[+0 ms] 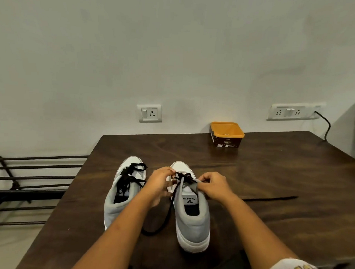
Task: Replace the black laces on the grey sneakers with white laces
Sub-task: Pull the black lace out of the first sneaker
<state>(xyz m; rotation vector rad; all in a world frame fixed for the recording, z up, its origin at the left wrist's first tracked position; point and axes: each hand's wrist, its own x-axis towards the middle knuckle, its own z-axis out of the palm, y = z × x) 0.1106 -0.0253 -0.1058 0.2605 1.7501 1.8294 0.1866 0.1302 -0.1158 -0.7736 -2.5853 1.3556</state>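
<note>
Watching from beside the dark brown wooden table (270,228), I'd say the job is only in its opening stretch. Two grey fabric sneakers with white soles stand side by side, toes pointing away from the person. The right-hand grey sneaker (191,221) is partly unthreaded. Its long black lace (171,206) is out of the upper eyelets, one end drooping down between the shoes and the other trailing off across the tabletop to the right. It remains threaded through the rows nearest the toe. The left hand (161,181) has its fingers curled in, pinching that lace at the toe-end eyelets. The right hand (213,188) is curled tight at the opposite eyelet row, apparently gripping the same lace, though its fingertips are hidden. The left-hand grey sneaker (118,202) keeps its own loosened black lacing (131,177) in place, untouched. No white laces lie on the table. A small orange plastic tub with dark sides (226,134) sits at the far edge by the wall, and I can't tell what it holds. By my reckoning, left to do are finishing this lace, stripping the second shoe, and threading both in white.
</note>
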